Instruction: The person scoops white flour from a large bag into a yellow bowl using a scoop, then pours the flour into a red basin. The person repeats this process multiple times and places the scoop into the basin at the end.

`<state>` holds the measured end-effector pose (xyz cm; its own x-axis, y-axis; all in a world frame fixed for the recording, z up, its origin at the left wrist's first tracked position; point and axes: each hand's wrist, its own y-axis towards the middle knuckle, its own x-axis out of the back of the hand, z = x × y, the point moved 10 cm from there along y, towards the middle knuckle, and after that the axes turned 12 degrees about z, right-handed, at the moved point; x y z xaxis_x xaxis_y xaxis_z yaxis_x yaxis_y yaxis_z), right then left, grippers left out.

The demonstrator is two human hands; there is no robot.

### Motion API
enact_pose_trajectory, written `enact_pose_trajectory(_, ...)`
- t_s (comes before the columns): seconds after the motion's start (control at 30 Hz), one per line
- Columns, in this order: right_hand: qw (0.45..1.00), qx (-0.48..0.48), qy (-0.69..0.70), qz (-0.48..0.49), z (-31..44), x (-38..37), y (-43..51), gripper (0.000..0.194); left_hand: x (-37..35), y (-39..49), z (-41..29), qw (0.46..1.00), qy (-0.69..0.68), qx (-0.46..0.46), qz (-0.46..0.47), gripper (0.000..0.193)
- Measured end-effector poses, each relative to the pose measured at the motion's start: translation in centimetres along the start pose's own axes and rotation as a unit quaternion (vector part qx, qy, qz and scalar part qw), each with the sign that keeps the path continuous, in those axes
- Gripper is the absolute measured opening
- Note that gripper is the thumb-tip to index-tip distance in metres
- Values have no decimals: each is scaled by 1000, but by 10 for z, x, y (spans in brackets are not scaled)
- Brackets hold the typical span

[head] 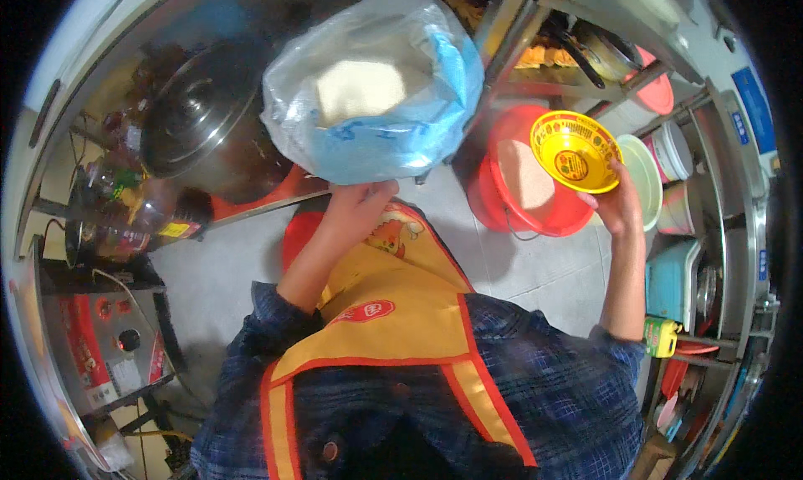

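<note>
My left hand point(361, 207) grips the near rim of a translucent, blue-printed plastic bag point(376, 144). The bag gapes upward, and pale off-white contents point(361, 91) show inside; whether they are powder or solid I cannot tell. In my right hand point(620, 207) is a yellow bowl point(574, 154) with printed decoration, thumb and fingers at its near right rim. Its inside faces me, tilted, with only the printed bottom visible. Below and left of the bowl stands a red plastic bucket point(486, 198) holding a beige, fine-grained material point(526, 176). The bowl hides part of the bucket's right rim.
On the left, a large lidded metal pot point(197, 122) stands on a low shelf beside several plastic bottles point(141, 204). A metal rack point(721, 185) along the right holds tubs, a blue container point(671, 282) and pans. Grey tiles point(213, 260) cover the floor.
</note>
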<state>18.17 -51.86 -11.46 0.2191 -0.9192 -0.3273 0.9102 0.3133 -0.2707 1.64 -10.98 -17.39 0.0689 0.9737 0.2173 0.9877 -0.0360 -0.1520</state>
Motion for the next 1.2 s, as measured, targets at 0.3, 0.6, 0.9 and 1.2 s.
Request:
enact_pose_trajectory(0.3,976,-10,-54,213,26,-248,14,49,65,25,97,991,51,-28,-122,37)
enact_pose_trajectory(0.6,556,334,-750,131,-16,-400,90,62,65,66,111,991,-58,9,-122,36)
enact_pose_trajectory(0.9,475,125,-854,170,-91,-371,186,52,71,83,104,990,-72,3,-120,35)
enact_pose_trajectory(1.2,740,-5,-644,196,-146,-331,213,43,75,99,100,990,-88,-7,-107,34)
